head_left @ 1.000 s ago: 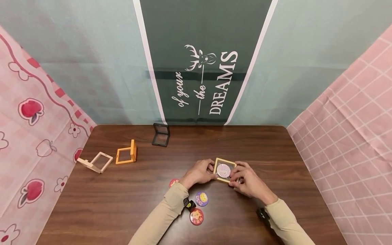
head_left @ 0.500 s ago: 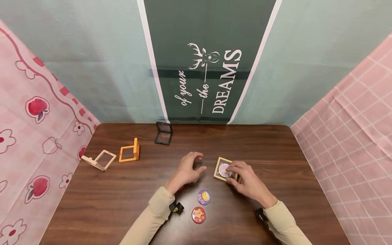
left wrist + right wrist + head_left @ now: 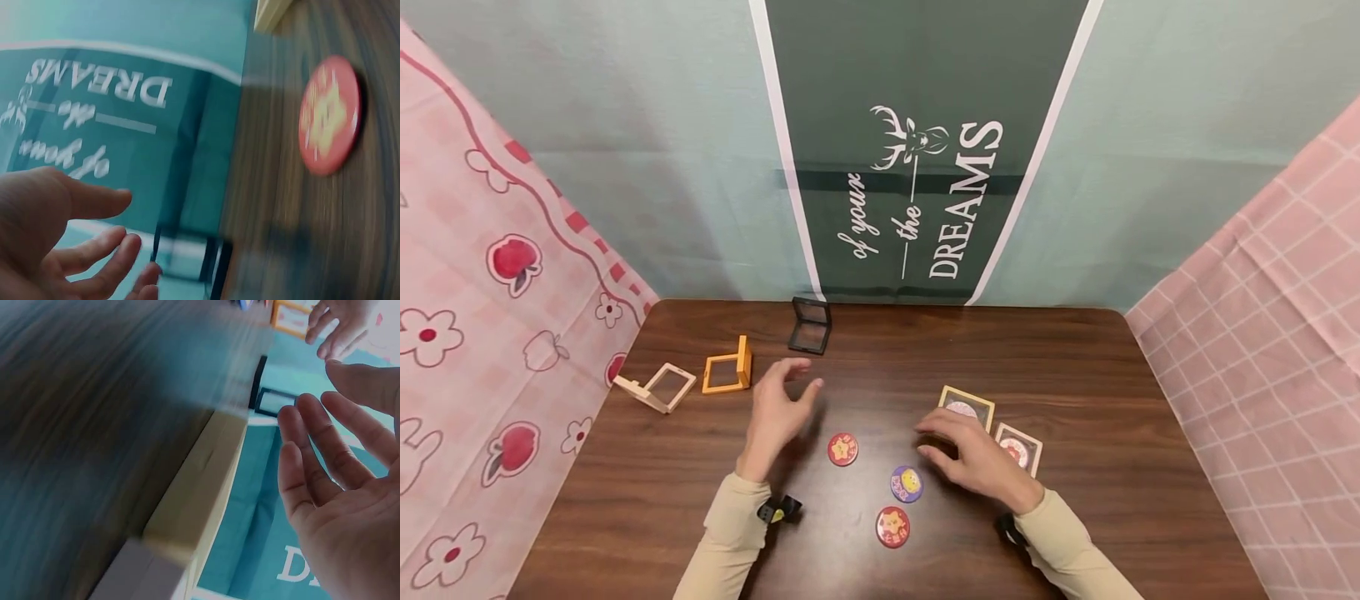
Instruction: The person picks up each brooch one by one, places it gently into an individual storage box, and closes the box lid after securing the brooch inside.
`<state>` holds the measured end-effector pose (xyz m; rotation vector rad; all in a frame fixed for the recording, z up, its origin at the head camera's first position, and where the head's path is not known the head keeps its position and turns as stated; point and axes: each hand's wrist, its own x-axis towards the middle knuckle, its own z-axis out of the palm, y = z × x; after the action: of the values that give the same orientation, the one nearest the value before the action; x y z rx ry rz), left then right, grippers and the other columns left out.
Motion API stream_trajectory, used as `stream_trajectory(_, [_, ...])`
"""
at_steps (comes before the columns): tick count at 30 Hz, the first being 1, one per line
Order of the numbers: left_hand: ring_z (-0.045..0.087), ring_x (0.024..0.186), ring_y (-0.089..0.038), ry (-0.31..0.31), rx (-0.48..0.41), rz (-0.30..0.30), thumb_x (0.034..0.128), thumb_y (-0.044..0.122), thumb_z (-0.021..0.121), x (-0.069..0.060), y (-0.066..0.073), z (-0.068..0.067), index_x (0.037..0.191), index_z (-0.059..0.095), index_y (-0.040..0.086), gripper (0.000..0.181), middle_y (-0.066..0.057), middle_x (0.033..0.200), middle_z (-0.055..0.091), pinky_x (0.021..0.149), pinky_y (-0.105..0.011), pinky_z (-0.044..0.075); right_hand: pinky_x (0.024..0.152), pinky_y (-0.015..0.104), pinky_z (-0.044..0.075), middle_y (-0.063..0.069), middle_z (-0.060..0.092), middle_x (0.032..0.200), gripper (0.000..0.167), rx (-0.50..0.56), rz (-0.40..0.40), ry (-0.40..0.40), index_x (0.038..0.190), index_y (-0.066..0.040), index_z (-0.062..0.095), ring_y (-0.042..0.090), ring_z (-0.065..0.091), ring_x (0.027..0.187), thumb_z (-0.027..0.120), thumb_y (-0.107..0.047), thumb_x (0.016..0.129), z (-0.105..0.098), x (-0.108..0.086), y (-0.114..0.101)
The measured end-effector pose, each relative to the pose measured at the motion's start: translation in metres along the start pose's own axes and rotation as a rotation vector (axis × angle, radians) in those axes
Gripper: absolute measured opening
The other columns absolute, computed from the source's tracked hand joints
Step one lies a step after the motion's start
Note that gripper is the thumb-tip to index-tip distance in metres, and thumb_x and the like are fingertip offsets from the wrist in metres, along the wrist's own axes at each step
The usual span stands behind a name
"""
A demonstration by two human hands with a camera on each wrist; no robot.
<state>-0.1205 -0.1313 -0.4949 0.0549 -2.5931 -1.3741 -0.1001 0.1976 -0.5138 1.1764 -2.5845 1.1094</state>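
Observation:
My left hand (image 3: 777, 412) hovers over the table with its fingers loosely bent and nothing in them. The black display frame (image 3: 810, 326), propped half unfolded, stands just beyond it. To its right lies a red round badge (image 3: 842, 449) with a yellow star figure. My right hand (image 3: 973, 454), also holding nothing, partly covers a closed yellow frame (image 3: 970, 399) with a pale round badge inside. Beside that frame lies a pale pink frame (image 3: 1030, 450) containing a red and white badge. A purple badge (image 3: 907, 484) and another red badge (image 3: 892, 527) lie between the hands.
An unfolded orange frame (image 3: 727, 372) and a cream frame (image 3: 668, 389) stand at the table's left. A green cloth (image 3: 857, 50) hangs behind the brown table (image 3: 1075, 375). Pink cloths flank both sides.
Both hands let go of the yellow frame, the left first. The left hand moved left towards the black frame, uncovering a red badge. The right hand drew back slightly, revealing the pink frame.

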Motion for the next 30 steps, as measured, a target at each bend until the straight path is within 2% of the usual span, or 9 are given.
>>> stream_trajectory(3, [0.072, 0.105, -0.035, 0.097, -0.011, -0.055, 0.0941, 0.010, 0.081, 0.003, -0.012, -0.014, 0.121, 0.072, 0.002, 0.029, -0.018, 0.119, 0.076, 0.091, -0.049, 0.057, 0.094, 0.038, 0.059, 0.007, 0.075, 0.112, 0.025, 0.027, -0.009, -0.048, 0.119, -0.004, 0.075, 0.016, 0.072, 0.105, 0.081, -0.008, 0.094, 0.005, 0.007, -0.005])
stream_trajectory(5, [0.073, 0.098, -0.032, 0.160, -0.017, -0.080, 0.0946, 0.010, 0.081, 0.004, -0.019, -0.023, 0.118, 0.073, 0.001, 0.026, -0.018, 0.115, 0.077, 0.086, -0.038, 0.058, 0.094, 0.038, 0.059, 0.007, 0.075, 0.112, 0.025, 0.039, -0.009, -0.083, 0.120, -0.004, 0.075, 0.018, 0.072, 0.104, 0.079, -0.009, 0.096, 0.009, 0.012, -0.008])
stream_trajectory(8, [0.071, 0.090, -0.025, 0.245, -0.006, -0.113, 0.0950, 0.011, 0.080, 0.001, -0.029, -0.034, 0.116, 0.073, 0.002, 0.024, -0.016, 0.109, 0.078, 0.077, -0.017, 0.052, 0.096, 0.036, 0.059, 0.007, 0.075, 0.114, 0.025, 0.051, -0.004, -0.131, 0.121, -0.004, 0.074, 0.019, 0.073, 0.105, 0.078, -0.011, 0.097, 0.014, 0.019, -0.014])
stream_trajectory(11, [0.068, 0.086, -0.018, 0.313, -0.005, -0.136, 0.0951, 0.011, 0.079, -0.004, -0.037, -0.043, 0.113, 0.074, 0.003, 0.021, -0.015, 0.107, 0.079, 0.071, -0.006, 0.044, 0.097, 0.035, 0.058, 0.006, 0.074, 0.115, 0.026, 0.056, -0.004, -0.163, 0.123, -0.004, 0.074, 0.019, 0.072, 0.104, 0.077, -0.012, 0.098, 0.018, 0.026, -0.019])
stream_trajectory(18, [0.063, 0.074, 0.005, 0.390, 0.004, -0.190, 0.0955, 0.014, 0.079, -0.017, -0.055, -0.059, 0.111, 0.075, 0.004, 0.019, -0.016, 0.104, 0.079, 0.067, -0.006, 0.044, 0.094, 0.032, 0.059, 0.005, 0.073, 0.117, 0.028, 0.059, 0.028, -0.215, 0.125, -0.006, 0.074, 0.018, 0.072, 0.102, 0.077, -0.012, 0.098, 0.026, 0.038, -0.027])
stream_trajectory(22, [0.058, 0.067, 0.008, 0.443, 0.044, -0.242, 0.0943, 0.016, 0.080, -0.027, -0.068, -0.071, 0.106, 0.073, 0.004, 0.017, -0.016, 0.098, 0.079, 0.064, -0.009, 0.042, 0.093, 0.036, 0.060, 0.007, 0.073, 0.118, 0.029, 0.092, 0.071, -0.254, 0.127, -0.005, 0.073, 0.020, 0.072, 0.101, 0.076, -0.012, 0.099, 0.031, 0.043, -0.030])
stream_trajectory(25, [0.053, 0.063, 0.007, 0.460, 0.099, -0.299, 0.0940, 0.019, 0.081, -0.036, -0.077, -0.081, 0.103, 0.069, 0.004, 0.020, -0.015, 0.095, 0.076, 0.064, -0.014, 0.039, 0.091, 0.036, 0.060, 0.007, 0.072, 0.118, 0.030, 0.115, 0.093, -0.285, 0.129, -0.005, 0.072, 0.020, 0.072, 0.100, 0.075, -0.013, 0.100, 0.035, 0.047, -0.032])
stream_trajectory(30, [0.047, 0.064, 0.013, 0.486, 0.120, -0.378, 0.0950, 0.023, 0.079, -0.043, -0.090, -0.096, 0.111, 0.061, 0.001, 0.032, -0.017, 0.102, 0.069, 0.066, -0.013, 0.037, 0.087, 0.034, 0.060, 0.007, 0.072, 0.115, 0.031, 0.107, 0.097, -0.290, 0.130, -0.006, 0.072, 0.020, 0.072, 0.097, 0.076, -0.013, 0.100, 0.041, 0.059, -0.035])
